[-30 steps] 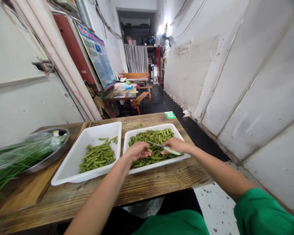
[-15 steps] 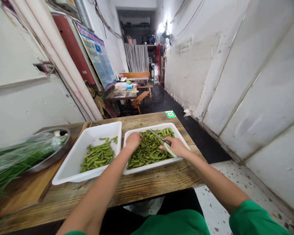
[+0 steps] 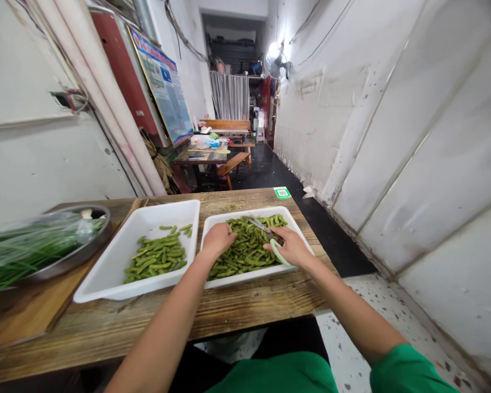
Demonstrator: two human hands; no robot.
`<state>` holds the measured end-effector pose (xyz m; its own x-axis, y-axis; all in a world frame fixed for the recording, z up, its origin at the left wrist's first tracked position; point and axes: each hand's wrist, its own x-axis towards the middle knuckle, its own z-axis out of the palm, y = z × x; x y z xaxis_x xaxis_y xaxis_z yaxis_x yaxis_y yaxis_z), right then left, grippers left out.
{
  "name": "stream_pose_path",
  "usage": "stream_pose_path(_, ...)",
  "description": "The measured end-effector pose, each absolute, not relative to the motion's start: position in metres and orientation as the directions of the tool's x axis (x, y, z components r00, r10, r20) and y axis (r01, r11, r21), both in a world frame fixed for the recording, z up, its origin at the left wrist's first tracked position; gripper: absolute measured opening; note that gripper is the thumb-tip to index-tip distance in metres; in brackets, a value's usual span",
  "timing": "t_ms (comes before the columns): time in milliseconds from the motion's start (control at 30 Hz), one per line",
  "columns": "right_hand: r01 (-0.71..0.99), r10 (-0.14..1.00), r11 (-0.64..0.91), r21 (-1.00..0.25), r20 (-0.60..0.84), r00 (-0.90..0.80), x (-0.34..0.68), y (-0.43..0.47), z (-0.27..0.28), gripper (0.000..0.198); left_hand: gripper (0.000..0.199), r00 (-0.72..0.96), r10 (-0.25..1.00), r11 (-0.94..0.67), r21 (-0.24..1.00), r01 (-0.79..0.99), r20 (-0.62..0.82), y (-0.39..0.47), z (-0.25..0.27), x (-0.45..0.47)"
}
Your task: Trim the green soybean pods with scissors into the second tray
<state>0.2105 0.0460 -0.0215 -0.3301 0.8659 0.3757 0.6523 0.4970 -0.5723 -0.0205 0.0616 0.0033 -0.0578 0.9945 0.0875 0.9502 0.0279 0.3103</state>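
Seeing right hand (image 3: 290, 246) grasp scissors (image 3: 275, 251), long axis slanting forward-left over green pods (image 3: 245, 252) in right white tray (image 3: 293, 221); left hand (image 3: 218, 239), fingers curled, just left of scissors' tips, slightly short of them; from afar I cannot tell whether it pinches pod

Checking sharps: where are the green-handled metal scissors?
Head view, right of centre: the right hand holds the scissors over green pods in the rightmost white rectangular tray.

left grip (image 3: 218, 239): curled, turned downward | right grip (image 3: 293, 248): clasped, turned inward | forearms (image 3: 175, 305): bare, stretched forward, converging
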Motion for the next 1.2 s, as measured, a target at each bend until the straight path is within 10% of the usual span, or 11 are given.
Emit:
stream_pose_path(200, 0.659, 0.866, 0.499, -0.563, 0.282, -0.414, 0.208, 0.046, -0.02, 0.055, 0.021, 0.124, 0.986, 0.092, 0.98, 0.175, -0.114, 0.038, -0.006, -0.004)
stream_pose_path(333, 0.664, 0.876, 0.479, -0.574, 0.256, -0.409, 0.207, 0.046, -0.021, 0.055, 0.027, 0.151, 0.981, 0.122, 0.993, 0.004, -0.121, 0.033, -0.011, -0.002)
stream_pose_path(700, 0.647, 0.84, 0.529, -0.55, 0.228, -0.493, 0.205, 0.043, -0.019, 0.054, 0.018, -0.038, 0.972, -0.168, 0.803, 0.572, 0.231, 0.037, -0.018, -0.012)
stream_pose_path(1200, 0.65, 0.817, 0.552, -0.522, 0.183, -0.547, 0.203, 0.038, -0.015, 0.044, 0.022, 0.003, 0.999, -0.034, 0.921, 0.388, 0.036, 0.035, -0.018, -0.008)
